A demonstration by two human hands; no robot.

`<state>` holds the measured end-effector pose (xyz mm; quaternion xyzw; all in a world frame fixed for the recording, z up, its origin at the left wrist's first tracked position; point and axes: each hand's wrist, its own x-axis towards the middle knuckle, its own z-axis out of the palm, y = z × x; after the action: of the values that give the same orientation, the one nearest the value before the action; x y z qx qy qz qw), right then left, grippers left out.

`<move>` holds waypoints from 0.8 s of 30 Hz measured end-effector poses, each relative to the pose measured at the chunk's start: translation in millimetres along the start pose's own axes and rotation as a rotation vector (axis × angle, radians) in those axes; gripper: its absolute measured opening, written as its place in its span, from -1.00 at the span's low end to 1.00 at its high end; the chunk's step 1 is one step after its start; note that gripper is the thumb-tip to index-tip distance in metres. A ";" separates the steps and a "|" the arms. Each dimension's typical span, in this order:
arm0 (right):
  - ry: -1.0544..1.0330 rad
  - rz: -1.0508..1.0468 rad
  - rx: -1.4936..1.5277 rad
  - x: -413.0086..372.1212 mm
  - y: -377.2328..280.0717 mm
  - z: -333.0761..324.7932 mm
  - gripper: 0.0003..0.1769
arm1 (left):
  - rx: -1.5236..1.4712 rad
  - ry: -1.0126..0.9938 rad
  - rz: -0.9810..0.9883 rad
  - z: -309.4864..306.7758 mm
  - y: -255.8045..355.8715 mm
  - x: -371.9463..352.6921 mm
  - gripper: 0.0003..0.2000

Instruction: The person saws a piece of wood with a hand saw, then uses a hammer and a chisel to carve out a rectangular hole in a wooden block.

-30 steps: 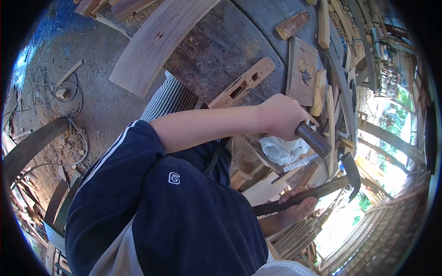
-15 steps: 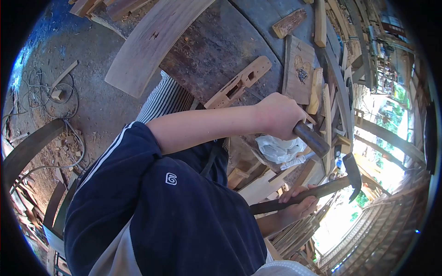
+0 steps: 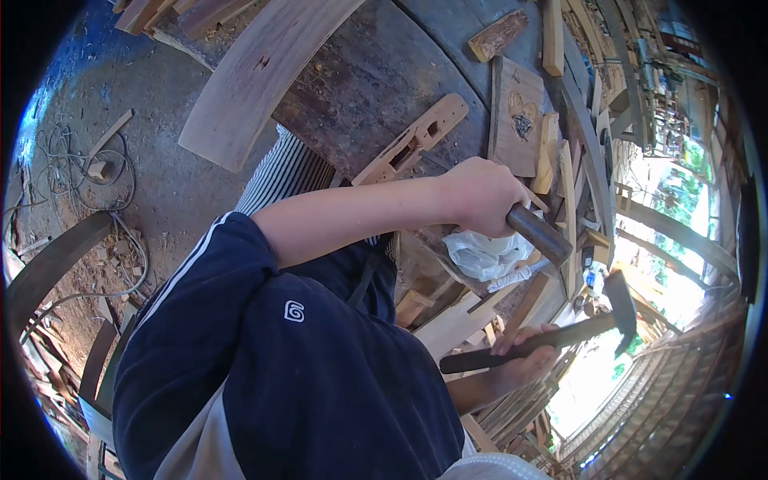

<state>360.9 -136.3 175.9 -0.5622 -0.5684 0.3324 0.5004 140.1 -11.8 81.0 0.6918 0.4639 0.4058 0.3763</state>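
My left hand (image 3: 484, 196) is closed around the wooden handle (image 3: 540, 234) of a chisel, its butt end sticking out past my fist. The thin blade is mostly hidden behind my hand, on the side of a slotted wooden block (image 3: 414, 134). That block has cut openings along its length and lies on the dark bench. My right hand (image 3: 528, 352) grips a claw hammer (image 3: 576, 331) by its dark handle. The hammer head is blurred and stands apart from the chisel's butt end.
A board (image 3: 512, 154) carries a small pile of nails (image 3: 522, 126). A clear plastic bag (image 3: 484, 254) lies near my left hand. A broad curved plank (image 3: 248, 80) hangs over the edge of the workbench (image 3: 376, 64). Cable (image 3: 132, 180) lies coiled on the floor.
The hammer has moved slightly down and right in the view, farther from the chisel handle. My left hand and the block have hardly shifted.
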 end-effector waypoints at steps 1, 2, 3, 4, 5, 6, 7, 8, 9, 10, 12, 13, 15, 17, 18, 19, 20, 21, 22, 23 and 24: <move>0.016 -0.032 0.037 1.8 -5.1 -2.6 -0.45 | -0.026 -0.019 -0.019 0.0 -1.2 1.3 -0.79; 0.019 -0.033 0.037 2.0 -10.6 -5.3 -0.45 | -0.052 -0.038 -0.037 -0.4 -1.7 2.6 -0.80; 0.031 -0.071 0.083 2.1 -17.5 -6.2 -0.42 | -0.051 -0.039 -0.034 -1.5 -2.4 3.4 -0.80; 0.043 -0.110 0.128 2.5 -22.7 -6.0 -0.40 | -0.067 -0.018 -0.031 -3.0 -3.4 3.5 -0.80; 0.046 -0.123 0.185 2.8 -23.8 -3.5 -0.42 | -0.082 0.004 -0.029 -4.3 -3.9 3.5 -0.80; 0.047 -0.126 0.186 5.0 -18.0 3.8 -0.42 | -0.081 0.005 -0.027 -6.7 -3.0 3.8 -0.80; 0.012 -0.142 0.162 7.9 -7.5 12.0 -0.44 | -0.126 -0.041 -0.063 -9.8 -1.2 4.2 -0.80; -0.019 -0.158 0.136 8.7 1.3 15.7 -0.46 | -0.170 -0.091 -0.098 -11.3 0.2 4.1 -0.80; -0.147 -0.025 0.046 7.4 4.2 17.3 -0.49 | -0.170 -0.102 -0.090 -9.6 -0.3 3.3 -0.80; -0.128 -0.028 0.046 8.4 5.9 17.9 -0.49 | -0.115 -0.065 -0.053 -6.6 -2.4 2.3 -0.80; -0.457 0.185 -0.438 10.6 7.1 21.8 -0.53 | -0.063 -0.045 0.001 -1.2 -7.7 -2.4 -0.80; -0.444 0.182 -0.439 9.8 3.8 19.3 -0.53 | -0.083 0.005 0.022 -1.3 -11.9 -5.7 -0.80; -0.450 0.126 -0.432 12.8 -7.5 13.8 -0.54 | -0.104 0.069 0.036 -0.8 -18.9 -5.5 -0.80; -0.383 0.006 -0.281 22.2 -23.2 10.1 -0.52 | -0.055 0.112 0.053 4.0 -19.3 -10.0 -0.81; -0.314 -0.120 -0.127 25.2 -29.0 9.5 -0.50 | -0.064 0.112 0.045 5.6 -16.9 -11.4 -0.81; -0.321 -0.114 -0.133 26.0 -31.5 10.8 -0.50 | -0.035 0.095 0.054 5.6 -12.8 -10.8 -0.81; -0.237 -0.152 -0.018 27.2 -32.9 12.9 -0.50 | -0.003 0.078 0.064 5.0 -9.1 -9.6 -0.81; -0.152 -0.190 0.099 28.2 -33.3 14.7 -0.49 | -0.005 0.082 0.058 5.9 -5.7 -8.6 -0.81; -0.160 -0.186 0.099 28.7 -31.9 13.0 -0.49 | -0.014 0.086 0.071 7.0 -2.5 -7.1 -0.81; -0.135 -0.174 0.076 28.3 -29.7 8.5 -0.49 | -0.024 0.090 0.083 7.0 -1.0 -6.0 -0.81; -0.109 -0.161 0.052 28.3 -29.4 8.7 -0.49 | -0.025 0.093 0.076 5.8 -0.7 -5.2 -0.81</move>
<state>347.4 -111.5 206.6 -0.4828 -0.6292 0.3357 0.5082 143.9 -17.4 77.0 0.6844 0.4492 0.4573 0.3473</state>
